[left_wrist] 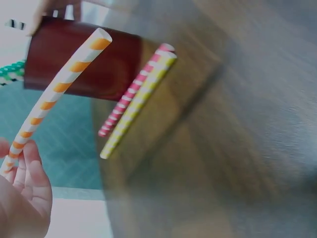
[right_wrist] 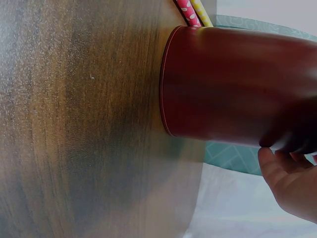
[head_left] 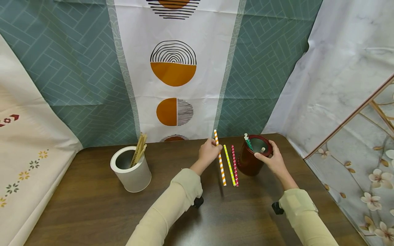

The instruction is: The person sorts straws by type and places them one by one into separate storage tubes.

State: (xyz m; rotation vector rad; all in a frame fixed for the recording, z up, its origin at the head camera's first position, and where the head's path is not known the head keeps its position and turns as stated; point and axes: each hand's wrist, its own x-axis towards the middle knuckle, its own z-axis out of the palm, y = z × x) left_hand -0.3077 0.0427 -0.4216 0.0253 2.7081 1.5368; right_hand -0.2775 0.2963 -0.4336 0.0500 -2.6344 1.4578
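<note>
The orange-striped straw (head_left: pixel 220 159) is pinched near its far end by the left hand (head_left: pixel 209 152), and its long axis runs from the far edge of the table toward the person; in the left wrist view the near end looks lifted a little off the wood, though I cannot tell this surely. Just beside it on the right lie the yellow straw (head_left: pixel 229 165) and the pink dotted straw (head_left: pixel 235 165), nearly parallel to it and flat on the dark wooden table (head_left: pixel 92 212). Just right of these, almost touching the pink one, stands the dark red cup (head_left: pixel 253 157), upright, with a green-striped straw (head_left: pixel 247 141) already inside. The right hand (head_left: pixel 272 159) holds the cup with curled fingers at its rim and side. So the cup is to the right of the held straw, across the two lying straws. Well apart on the left stands a white cup (head_left: pixel 130 169) with wooden sticks (head_left: pixel 139 152) in it.
</note>
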